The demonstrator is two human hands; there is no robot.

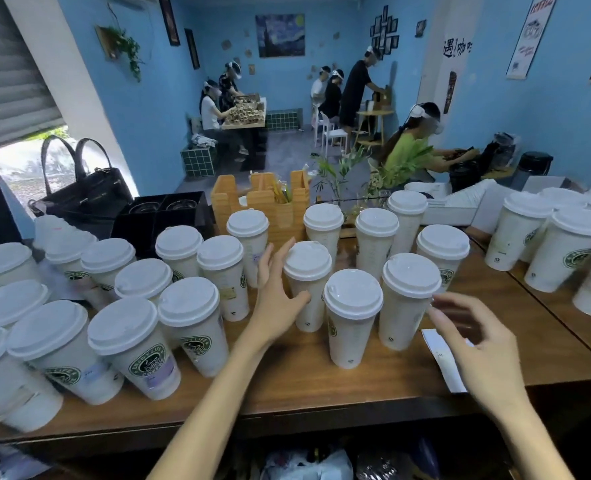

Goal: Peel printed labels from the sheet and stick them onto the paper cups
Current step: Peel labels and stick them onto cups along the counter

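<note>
Left hand [276,296], fingers spread and holding nothing, touches an upright lidded cup [307,285]; right hand [474,344], loosely curled and empty, hovers over the label strip [441,358] lying lengthwise toward the counter edge [287,393], nearer it.

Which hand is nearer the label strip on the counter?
Right. The right hand hovers directly over the label strip; the left hand is far off, against a lidded cup.

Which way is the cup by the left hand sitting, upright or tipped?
Upright. The cup stands on its base on the counter, white lid on top. The left hand reaches with spread fingers toward its side; actual contact cannot be told.
</note>
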